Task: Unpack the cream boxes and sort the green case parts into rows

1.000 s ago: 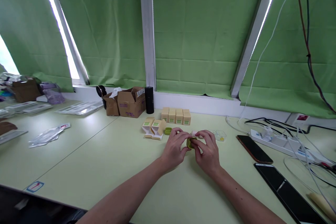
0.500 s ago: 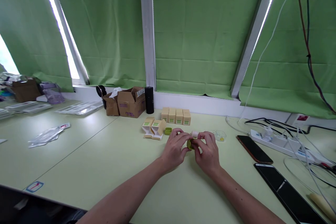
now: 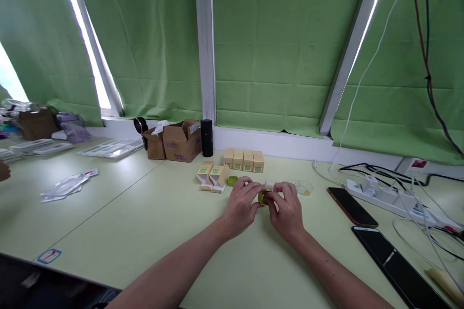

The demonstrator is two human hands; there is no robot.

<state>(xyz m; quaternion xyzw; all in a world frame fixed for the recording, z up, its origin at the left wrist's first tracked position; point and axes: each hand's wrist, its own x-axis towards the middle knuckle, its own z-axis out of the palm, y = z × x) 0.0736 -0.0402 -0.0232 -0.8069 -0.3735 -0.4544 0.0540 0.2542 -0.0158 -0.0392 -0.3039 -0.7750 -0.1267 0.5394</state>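
Note:
A small olive-green case [image 3: 262, 198] is held above the table between my two hands, and its inside is partly hidden by my fingers. My left hand [image 3: 239, 206] pinches it from the left side with thumb and fingers. From the right, my right hand [image 3: 289, 210] has its thumb and fingertips closed at the case's edge. Just beyond my left hand lies a similar green square piece [image 3: 232, 181]. Past my fingers shows a small pale pink item [image 3: 268, 185]. Beside my right hand sits a clear plastic container [image 3: 305, 187] with something yellow in it.
Two opened cartons [image 3: 213, 177] and a row of small kraft boxes [image 3: 243, 160] stand beyond my hands. Cardboard boxes [image 3: 181, 141] and a black cylinder [image 3: 207, 138] are farther back. Phones [image 3: 352, 206] and a power strip [image 3: 387, 199] lie right. Another person's hand [image 3: 3, 171] shows far left.
The green case has turned slightly between my fingers, showing more of its inside. Another person's hand has come into view at the left edge. My hands have barely moved.

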